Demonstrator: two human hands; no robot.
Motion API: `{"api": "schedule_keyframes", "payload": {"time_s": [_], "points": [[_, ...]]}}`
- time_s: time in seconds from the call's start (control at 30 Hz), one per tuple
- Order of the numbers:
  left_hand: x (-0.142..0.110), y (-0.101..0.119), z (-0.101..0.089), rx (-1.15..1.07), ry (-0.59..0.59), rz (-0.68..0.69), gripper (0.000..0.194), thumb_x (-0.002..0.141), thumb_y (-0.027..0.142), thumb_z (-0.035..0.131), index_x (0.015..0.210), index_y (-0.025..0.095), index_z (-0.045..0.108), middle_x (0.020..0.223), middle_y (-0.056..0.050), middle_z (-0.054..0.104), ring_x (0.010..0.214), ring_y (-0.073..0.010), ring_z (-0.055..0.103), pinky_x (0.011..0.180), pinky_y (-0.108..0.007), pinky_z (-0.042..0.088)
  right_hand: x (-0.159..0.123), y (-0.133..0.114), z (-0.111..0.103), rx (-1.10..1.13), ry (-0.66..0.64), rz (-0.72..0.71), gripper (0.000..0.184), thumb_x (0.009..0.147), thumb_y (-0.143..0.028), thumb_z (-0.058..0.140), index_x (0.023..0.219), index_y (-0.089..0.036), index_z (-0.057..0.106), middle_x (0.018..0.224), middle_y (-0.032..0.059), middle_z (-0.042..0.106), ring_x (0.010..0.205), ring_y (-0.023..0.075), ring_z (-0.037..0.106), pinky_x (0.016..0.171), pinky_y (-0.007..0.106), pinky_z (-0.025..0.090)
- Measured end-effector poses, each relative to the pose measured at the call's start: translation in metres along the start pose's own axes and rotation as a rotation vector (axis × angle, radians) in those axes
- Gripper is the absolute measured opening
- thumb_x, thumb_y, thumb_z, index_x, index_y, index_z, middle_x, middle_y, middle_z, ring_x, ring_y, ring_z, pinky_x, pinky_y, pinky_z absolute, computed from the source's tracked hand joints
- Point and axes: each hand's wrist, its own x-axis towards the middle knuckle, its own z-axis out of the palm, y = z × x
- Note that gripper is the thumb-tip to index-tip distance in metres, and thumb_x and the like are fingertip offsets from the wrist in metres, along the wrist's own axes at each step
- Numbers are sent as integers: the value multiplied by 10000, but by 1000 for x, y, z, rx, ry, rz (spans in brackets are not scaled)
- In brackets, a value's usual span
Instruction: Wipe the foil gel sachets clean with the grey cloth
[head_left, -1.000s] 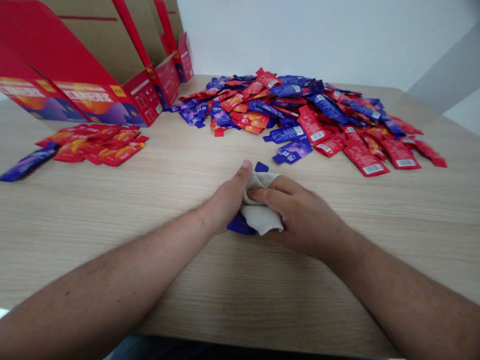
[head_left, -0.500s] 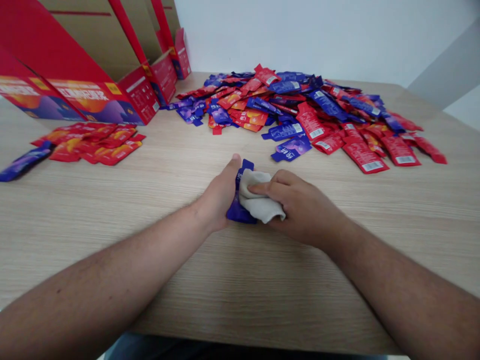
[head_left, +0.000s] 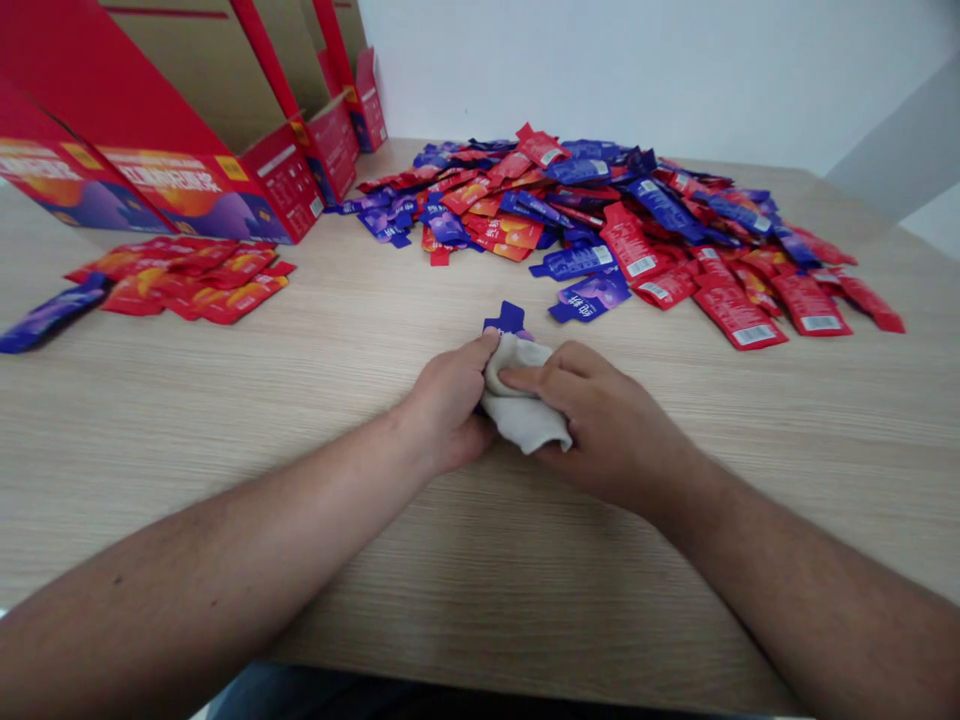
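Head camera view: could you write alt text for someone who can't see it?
A person's left hand holds a purple pouch while the right hand presses a pale cloth against it, above a wood-grain table. Beyond lies a large heap of red and purple pouches; at left are a smaller pouch group and red boxes.

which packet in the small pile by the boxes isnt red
The blue one at the far left of the small pile, its right-hand end meeting the rest. Every other packet visible there is red and orange.
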Motion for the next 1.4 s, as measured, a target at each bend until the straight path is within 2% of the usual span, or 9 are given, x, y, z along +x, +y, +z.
{"api": "schedule_keyframes", "payload": {"time_s": [0.1,0.27,0.43,0.6,0.73,0.9,1.07,1.27,1.4], "points": [[1,1,3,-9,19,-14,372,1081,342,457,866,145,687,791,-95,756,792,-215,747,816,-339,619,0,-1,-4,20,-101,-43,540,820,-219,761,1358,-200,719,1076,109,685,916,251,665,782,365,554],[4,1,3,-45,22,94,315,1077,274,453,997,123,717,848,-98,781,845,-209,757,868,-329,613,2,11,-2,-85,32,57,493,852,-240,739,1338,-156,734,1041,131,665,900,263,643,786,390,538],[2,0,0,-16,-23,-16,388,1076,370,471,904,132,726,821,-113,778,903,-250,772,879,-364,623,1,5,0,28,-102,-48,515,846,-238,744,1360,-216,717,1047,92,664,916,246,651,785,362,544],[5,-1,-1,-29,-75,60,403,1092,342,415,1056,121,750,907,-113,800,979,-249,771,931,-378,616,2,10,-1,-42,24,17,495,858,-232,720,1349,-169,725,1016,115,653,891,251,633,781,380,531],[6,-1,-2,0,-75,13,404,1083,382,450,971,128,744,883,-114,798,915,-244,773,902,-374,624,2,11,-1,18,-80,-60,510,853,-231,733,1362,-193,717,1048,104,661,907,245,646,780,369,539],[5,2,-1,1,-71,95,384,1094,312,431,951,131,739,830,-86,789,773,-195,750,812,-321,625,2,17,0,-45,73,6,494,859,-233,724,1348,-164,718,1035,126,675,923,259,636,808,391,548],[8,7,-5,67,-6,38,341,1068,323,511,870,138,719,769,-89,765,691,-191,726,736,-322,622,0,13,0,43,-107,-70,503,856,-264,743,1358,-260,716,1100,91,673,942,254,663,800,380,568],[16,10,-9,35,-33,94,249,1065,250,527,970,130,722,804,-65,776,651,-159,714,693,-298,621,4,34,-8,-85,148,-6,480,874,-245,707,1350,-188,717,1007,111,687,932,272,652,801,400,556],[17,13,-10,5,-32,35,289,1074,293,504,960,128,712,816,-80,785,658,-170,722,662,-293,616,4,34,-6,18,17,-112,489,862,-283,738,1342,-195,717,1063,110,689,924,248,657,790,375,558]]}}
